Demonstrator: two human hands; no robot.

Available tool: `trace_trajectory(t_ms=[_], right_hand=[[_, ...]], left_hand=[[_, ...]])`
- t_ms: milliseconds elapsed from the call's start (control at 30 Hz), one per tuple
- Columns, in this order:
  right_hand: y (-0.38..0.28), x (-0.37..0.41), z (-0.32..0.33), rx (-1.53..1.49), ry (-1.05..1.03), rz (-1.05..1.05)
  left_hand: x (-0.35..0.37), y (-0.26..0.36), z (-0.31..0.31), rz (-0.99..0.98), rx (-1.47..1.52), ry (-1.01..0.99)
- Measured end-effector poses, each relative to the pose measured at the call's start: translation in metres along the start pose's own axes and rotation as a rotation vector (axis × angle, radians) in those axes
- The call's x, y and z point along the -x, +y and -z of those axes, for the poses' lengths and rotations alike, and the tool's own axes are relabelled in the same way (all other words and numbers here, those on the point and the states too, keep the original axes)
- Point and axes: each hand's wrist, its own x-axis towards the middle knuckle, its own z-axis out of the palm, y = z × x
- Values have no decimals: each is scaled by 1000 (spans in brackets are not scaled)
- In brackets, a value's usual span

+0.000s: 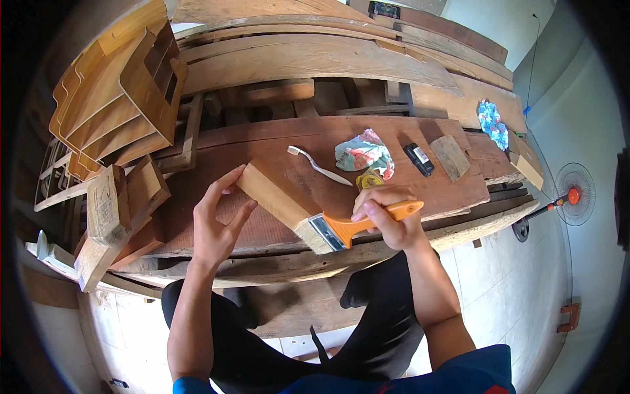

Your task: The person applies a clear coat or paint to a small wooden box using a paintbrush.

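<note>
My left hand (222, 213) holds the upper left end of a light brown wooden block (275, 195) between thumb and fingers. In my right hand (390, 213) is the orange handle of a wide paintbrush (348, 227). The brush's pale bristles touch the lower right end of the block. Beyond the block, on the reddish-brown plank (262, 141), lie a white toothbrush (320, 165) and a crumpled patterned cloth (366, 154). A yellow coiled item (369, 180) sits just behind my right hand.
A wooden shelf organizer (118, 98) stands at the left, above stacked wood blocks (108, 203). Right of the cloth are a black object (419, 159) and a flat wood piece (450, 157). A blue crumpled cloth (492, 123), a cardboard box (525, 162) and a fan (573, 196) are farther right.
</note>
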Motion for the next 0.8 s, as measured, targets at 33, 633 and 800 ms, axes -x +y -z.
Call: trace_trajectory(t_ms=[33, 633, 800], right_hand=[[-1, 1, 0, 5, 9, -22], [-2, 3, 5, -4, -64, -29], [5, -6, -20, -31, 69, 156]], left_hand=[[0, 0, 0, 13, 0, -7], [-1, 1, 0, 31, 32, -18], [0, 1, 0, 22, 22, -35]])
